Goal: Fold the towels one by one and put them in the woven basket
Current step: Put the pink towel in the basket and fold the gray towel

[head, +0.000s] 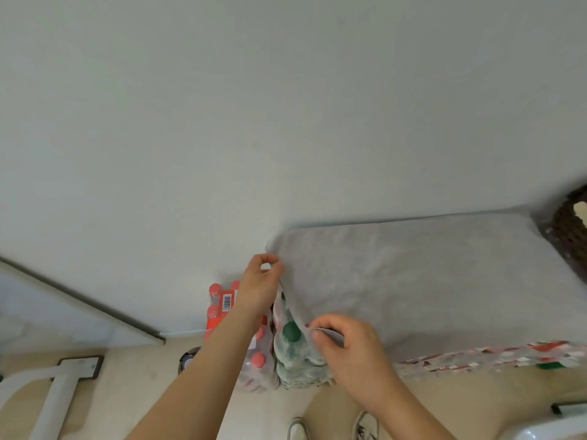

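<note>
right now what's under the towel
Wrapped bottle packs show below the towel at its left end and along the front edge. Whatever else lies under its middle and back is covered.

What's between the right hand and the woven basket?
Head view: only the grey towel, spread over bottle packs, runs from the right hand pinching its corner to the woven basket.

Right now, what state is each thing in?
towel: unfolded, spread flat over bottle packs.
left hand: fingers pinch the towel's far left corner.
right hand: fingers pinch its near left corner.
basket: right of towel, mostly out of frame.
bottle packs: wrapped, capped.
</note>
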`<state>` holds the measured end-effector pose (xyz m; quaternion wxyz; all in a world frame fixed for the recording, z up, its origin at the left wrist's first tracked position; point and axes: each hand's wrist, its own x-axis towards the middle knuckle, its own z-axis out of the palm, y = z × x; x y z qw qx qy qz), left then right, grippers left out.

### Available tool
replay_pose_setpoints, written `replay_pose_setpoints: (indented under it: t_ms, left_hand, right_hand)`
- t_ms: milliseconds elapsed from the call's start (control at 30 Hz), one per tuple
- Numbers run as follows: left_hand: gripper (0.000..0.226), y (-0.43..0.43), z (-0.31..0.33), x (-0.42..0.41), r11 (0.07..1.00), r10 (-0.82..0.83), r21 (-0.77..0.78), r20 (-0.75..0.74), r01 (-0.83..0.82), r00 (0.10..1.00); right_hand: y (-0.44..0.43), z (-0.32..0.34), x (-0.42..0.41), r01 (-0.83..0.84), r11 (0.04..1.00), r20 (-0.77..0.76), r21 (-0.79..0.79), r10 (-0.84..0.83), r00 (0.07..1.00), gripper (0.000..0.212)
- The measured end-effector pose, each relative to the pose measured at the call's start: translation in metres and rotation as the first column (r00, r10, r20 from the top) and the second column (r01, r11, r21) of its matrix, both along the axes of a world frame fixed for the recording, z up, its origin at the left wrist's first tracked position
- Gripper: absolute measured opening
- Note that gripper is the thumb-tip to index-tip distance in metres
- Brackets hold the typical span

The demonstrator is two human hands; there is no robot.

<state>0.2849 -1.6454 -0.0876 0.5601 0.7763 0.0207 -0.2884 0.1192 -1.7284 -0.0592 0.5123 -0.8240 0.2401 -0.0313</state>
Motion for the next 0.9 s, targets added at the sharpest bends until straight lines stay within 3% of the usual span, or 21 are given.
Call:
replay_pose_setpoints:
  t_ms: [167,400,533,700,800,900]
  left_hand:
    - [0.023,-0.029,-0.003,0.031,0.997,0.063,0.045,0.138,-0.070,0.988]
    - [0.045,-0.014,0.001,0.051,0.970,0.128,0.154,0.335,-0.188,0.934]
    - [0.043,0.003,0.014,0.064,0.958,0.183,0.149,0.343,-0.245,0.922]
    - [0.041,0.000,0.052,0.061,0.981,0.103,0.116,0.379,-0.158,0.920]
    - [0.035,-0.017,0.078,0.054,0.997,0.073,-0.043,0.274,-0.064,0.959]
    - [0.029,-0.041,0.092,0.041,0.990,-0.078,-0.099,0.245,0.105,0.966]
  right_hand:
    - [0.001,-0.005,-0.005,-0.037,0.972,-0.047,0.233,0.049,0.998,0.004]
    - [0.007,0.000,0.000,-0.031,0.864,-0.034,0.503,0.056,0.998,0.011]
    - [0.032,-0.002,0.012,-0.019,0.855,-0.055,0.519,0.055,0.997,0.018]
    - [0.044,0.011,0.013,0.085,0.771,-0.019,0.631,-0.094,0.995,0.017]
    - [0.012,0.028,-0.007,0.148,0.727,0.037,0.671,-0.231,0.972,0.022]
    - [-0.031,0.040,-0.036,0.241,0.658,0.061,0.714,-0.401,0.914,0.008]
